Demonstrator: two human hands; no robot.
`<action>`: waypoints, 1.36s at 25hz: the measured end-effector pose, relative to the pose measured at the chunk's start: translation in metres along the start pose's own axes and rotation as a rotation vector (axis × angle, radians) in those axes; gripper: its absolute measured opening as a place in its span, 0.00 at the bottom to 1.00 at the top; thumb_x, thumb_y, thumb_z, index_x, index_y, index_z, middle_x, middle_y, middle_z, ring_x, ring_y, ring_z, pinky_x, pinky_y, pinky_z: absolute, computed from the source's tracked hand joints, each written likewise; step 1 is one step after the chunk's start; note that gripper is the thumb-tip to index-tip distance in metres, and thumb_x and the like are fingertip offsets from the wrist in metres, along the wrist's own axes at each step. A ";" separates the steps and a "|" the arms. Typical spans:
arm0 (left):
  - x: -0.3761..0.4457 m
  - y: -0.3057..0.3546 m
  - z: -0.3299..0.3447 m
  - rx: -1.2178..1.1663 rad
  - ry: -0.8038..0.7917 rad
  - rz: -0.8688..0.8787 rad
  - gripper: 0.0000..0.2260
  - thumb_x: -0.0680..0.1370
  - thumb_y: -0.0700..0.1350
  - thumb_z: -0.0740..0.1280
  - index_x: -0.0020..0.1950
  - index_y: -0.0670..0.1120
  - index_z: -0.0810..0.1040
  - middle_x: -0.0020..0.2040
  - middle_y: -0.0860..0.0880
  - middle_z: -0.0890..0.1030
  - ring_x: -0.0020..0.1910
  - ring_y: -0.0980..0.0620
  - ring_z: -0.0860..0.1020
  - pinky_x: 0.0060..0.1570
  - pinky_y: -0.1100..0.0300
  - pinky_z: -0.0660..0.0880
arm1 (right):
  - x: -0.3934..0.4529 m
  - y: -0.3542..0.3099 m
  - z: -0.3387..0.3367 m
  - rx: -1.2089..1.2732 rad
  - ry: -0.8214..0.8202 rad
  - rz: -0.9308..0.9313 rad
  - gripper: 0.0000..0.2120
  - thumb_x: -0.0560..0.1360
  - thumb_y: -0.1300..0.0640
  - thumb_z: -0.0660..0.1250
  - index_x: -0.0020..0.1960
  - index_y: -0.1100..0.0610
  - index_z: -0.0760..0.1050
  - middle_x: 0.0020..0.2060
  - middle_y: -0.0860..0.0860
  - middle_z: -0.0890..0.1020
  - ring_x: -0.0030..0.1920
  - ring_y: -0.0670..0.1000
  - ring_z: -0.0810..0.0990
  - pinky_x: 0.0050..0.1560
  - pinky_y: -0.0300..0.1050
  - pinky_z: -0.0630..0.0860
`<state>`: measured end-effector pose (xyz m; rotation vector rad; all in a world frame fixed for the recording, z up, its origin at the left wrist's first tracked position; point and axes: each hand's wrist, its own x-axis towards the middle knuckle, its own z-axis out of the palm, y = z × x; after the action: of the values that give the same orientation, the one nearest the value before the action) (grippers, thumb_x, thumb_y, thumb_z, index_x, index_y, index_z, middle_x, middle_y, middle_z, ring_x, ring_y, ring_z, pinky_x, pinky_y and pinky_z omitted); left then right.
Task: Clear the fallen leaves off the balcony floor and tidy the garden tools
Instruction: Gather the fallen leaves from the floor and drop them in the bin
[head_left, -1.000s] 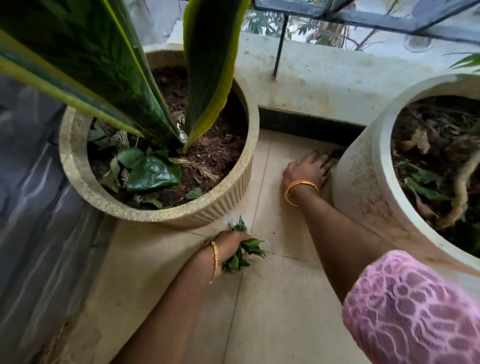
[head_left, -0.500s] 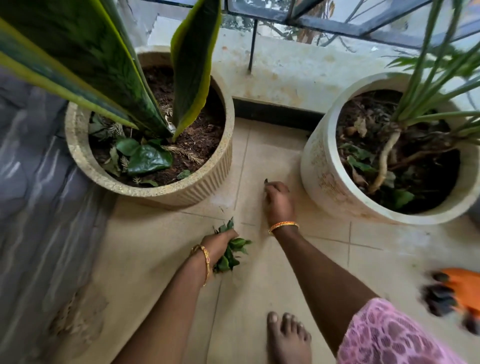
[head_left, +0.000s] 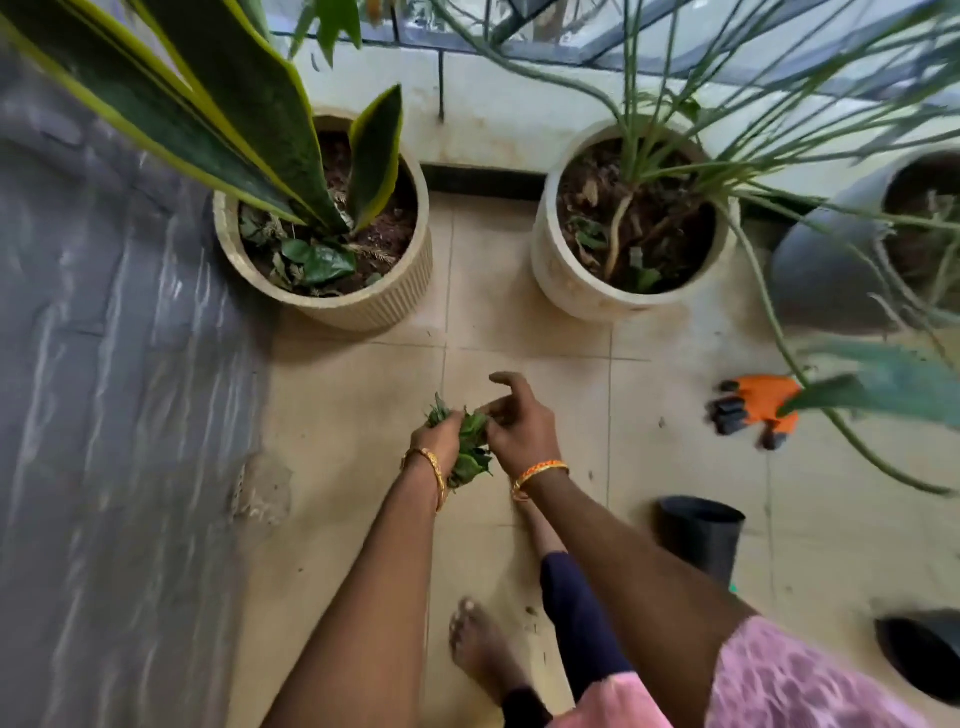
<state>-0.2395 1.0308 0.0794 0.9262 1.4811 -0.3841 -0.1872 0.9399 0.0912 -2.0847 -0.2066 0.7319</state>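
Note:
A bunch of green leaves (head_left: 470, 452) is gripped in my left hand (head_left: 441, 441) above the beige tiled floor (head_left: 337, 415). My right hand (head_left: 519, 428) is pressed against the same bunch from the right, its thumb and lower fingers curled onto the leaves while the index finger sticks up. Both hands are raised off the floor, between the two pots. An orange and black gardening glove (head_left: 753, 410) lies on the tiles to the right.
A ribbed cream pot (head_left: 363, 312) with a snake plant stands at the back left, a smooth cream pot (head_left: 566, 291) at the back centre, a grey pot (head_left: 821, 275) at the right. Two black plastic pots (head_left: 698, 535) (head_left: 919, 660) lie at lower right. Grey sheeting (head_left: 114, 364) covers the left. My bare feet (head_left: 483, 649) are below.
My right hand left the floor by the smooth pot and came back to the leaf bunch in my left hand. The view rose and pulled back, showing more pots and the glove.

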 end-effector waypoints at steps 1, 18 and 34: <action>-0.014 -0.003 -0.003 -0.005 -0.011 0.001 0.18 0.75 0.54 0.67 0.55 0.40 0.78 0.48 0.39 0.82 0.41 0.43 0.81 0.35 0.59 0.76 | -0.009 -0.007 -0.003 0.045 -0.015 0.032 0.21 0.67 0.74 0.61 0.56 0.58 0.75 0.33 0.50 0.80 0.33 0.44 0.78 0.36 0.34 0.77; -0.237 -0.065 0.043 0.431 0.114 0.302 0.13 0.78 0.50 0.60 0.53 0.44 0.78 0.53 0.44 0.80 0.55 0.41 0.77 0.57 0.52 0.73 | -0.191 -0.087 -0.132 0.967 -0.202 0.899 0.20 0.75 0.40 0.60 0.42 0.57 0.76 0.34 0.54 0.79 0.34 0.52 0.78 0.36 0.41 0.74; -0.394 -0.135 0.157 1.049 -0.078 0.520 0.17 0.80 0.48 0.57 0.68 0.46 0.63 0.67 0.41 0.65 0.65 0.41 0.68 0.64 0.47 0.67 | -0.319 -0.053 -0.259 1.441 0.296 0.948 0.19 0.74 0.46 0.63 0.54 0.60 0.78 0.47 0.57 0.82 0.48 0.57 0.80 0.45 0.48 0.78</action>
<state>-0.2757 0.7109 0.3874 2.0328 0.8466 -0.8156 -0.2920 0.6616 0.3795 -0.7353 1.2024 0.7069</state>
